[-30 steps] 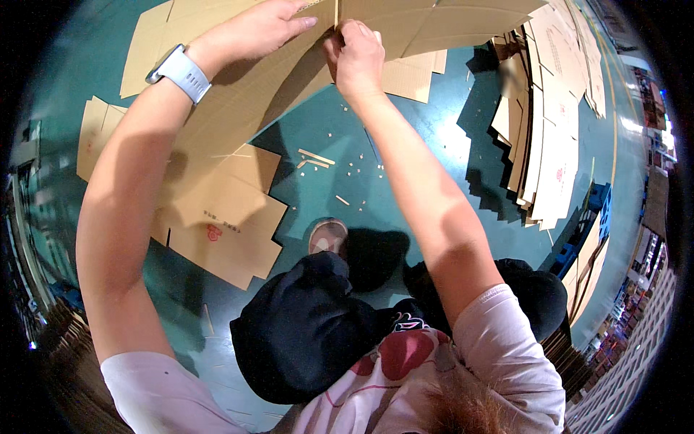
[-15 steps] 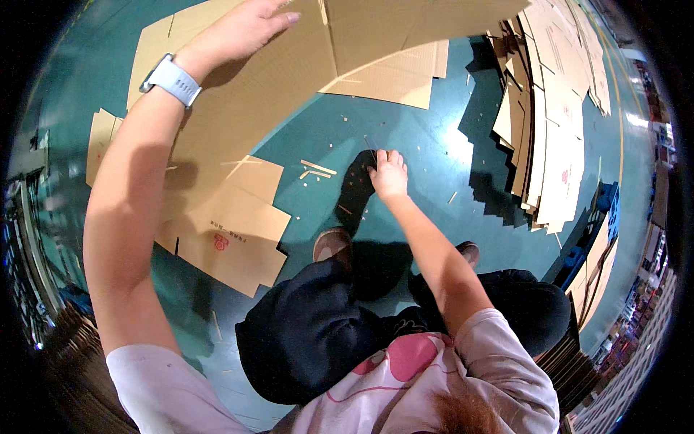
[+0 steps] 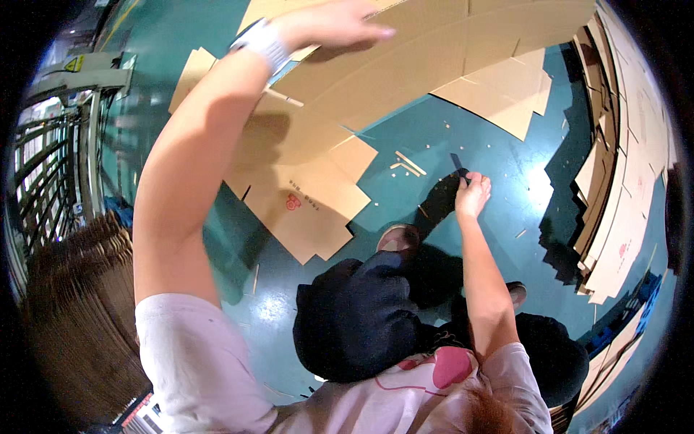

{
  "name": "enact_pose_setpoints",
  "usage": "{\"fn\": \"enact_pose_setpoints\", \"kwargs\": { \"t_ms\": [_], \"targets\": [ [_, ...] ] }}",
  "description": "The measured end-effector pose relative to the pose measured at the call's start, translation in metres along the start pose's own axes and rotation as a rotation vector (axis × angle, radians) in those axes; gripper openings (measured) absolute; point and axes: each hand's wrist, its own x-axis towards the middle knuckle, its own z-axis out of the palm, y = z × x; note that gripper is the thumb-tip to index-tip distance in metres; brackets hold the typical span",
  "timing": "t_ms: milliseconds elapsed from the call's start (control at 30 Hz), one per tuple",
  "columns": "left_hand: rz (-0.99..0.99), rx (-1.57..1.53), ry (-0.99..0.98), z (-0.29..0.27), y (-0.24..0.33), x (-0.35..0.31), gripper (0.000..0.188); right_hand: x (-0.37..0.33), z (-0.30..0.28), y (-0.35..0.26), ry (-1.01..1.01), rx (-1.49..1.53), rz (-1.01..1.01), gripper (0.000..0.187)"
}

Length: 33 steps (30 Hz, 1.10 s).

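Note:
A large brown cardboard sheet (image 3: 426,65) rises at a tilt across the top of the view, and its upper part runs out of frame. Over it reaches my left hand (image 3: 336,25), fingers stretched out; whether they touch the sheet I cannot tell. A watch with a pale strap (image 3: 269,48) is on that wrist. Low over the floor, between my feet and the sheet, my right hand (image 3: 473,194) is closed round a knife (image 3: 456,162) with a dark, thin blade pointing away from me. Most of its handle is hidden in my fingers.
Flat cardboard blanks (image 3: 311,210) lie on the green floor (image 3: 405,199) at left and beyond the sheet. Cardboard scraps (image 3: 409,165) are scattered about. A tall cardboard stack (image 3: 625,166) stands at right, another (image 3: 79,304) at lower left, near a metal rack (image 3: 50,170).
The view has swung left, so the scene sits farther right, and more of the left-hand stack and rack shows. In my right hand the knife's blade now shows more broadly.

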Motion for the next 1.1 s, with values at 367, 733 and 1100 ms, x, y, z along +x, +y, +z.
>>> {"fn": "enact_pose_setpoints", "kwargs": {
  "t_ms": [367, 733, 1100],
  "targets": [
    [0.054, -0.084, 0.294, 0.043, -0.096, -0.104, 0.039, -0.017, -0.087, -0.180, -0.232, 0.419, -0.752, 0.011],
    [0.158, -0.005, 0.414, 0.046, -0.095, -0.104, 0.039, -0.024, -0.086, -0.284, -0.081, 0.210, -1.037, 0.014],
    [0.207, 0.096, 0.492, 0.056, -0.093, -0.095, 0.035, -0.027, -0.084, -0.286, -0.136, 0.097, -1.033, 0.013]
  ]
}}
